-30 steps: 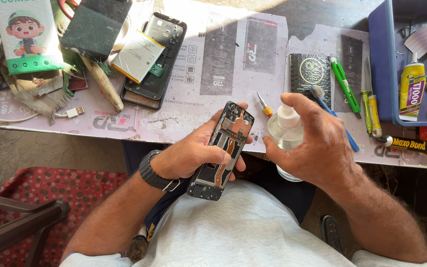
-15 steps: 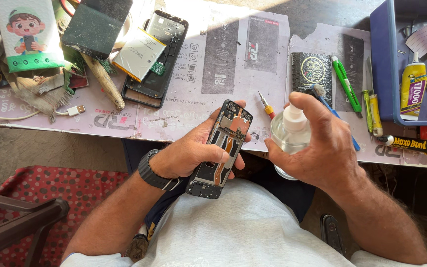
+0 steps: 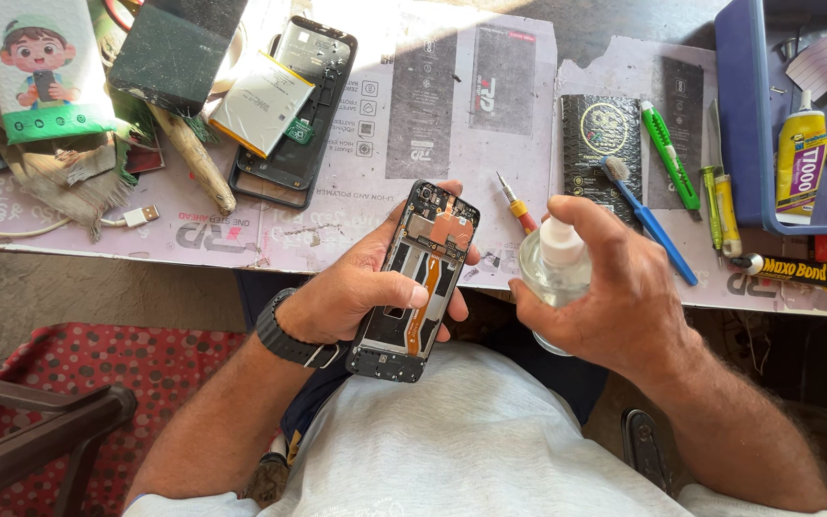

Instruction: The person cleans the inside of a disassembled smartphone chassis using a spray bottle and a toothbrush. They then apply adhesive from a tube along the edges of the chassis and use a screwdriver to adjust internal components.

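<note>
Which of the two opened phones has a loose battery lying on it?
The opened phone on the table, upper left, has the white battery lying across it. The one in the left hand shows only bare circuitry and an orange ribbon.

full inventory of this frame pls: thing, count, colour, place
opened phone frame: 1, black with orange flex, in left hand
clear spray bottle: 1, white nozzle, in right hand
second opened phone: 1, black, with white battery on it, table left
small screwdriver: 1, red-yellow, by bottle
blue toothbrush: 1, table right
green cutter: 1, table right
blue plastic tray: 1, far right
black wristwatch: 1, left wrist
left hand: grips phone frame
right hand: grips bottle
</note>
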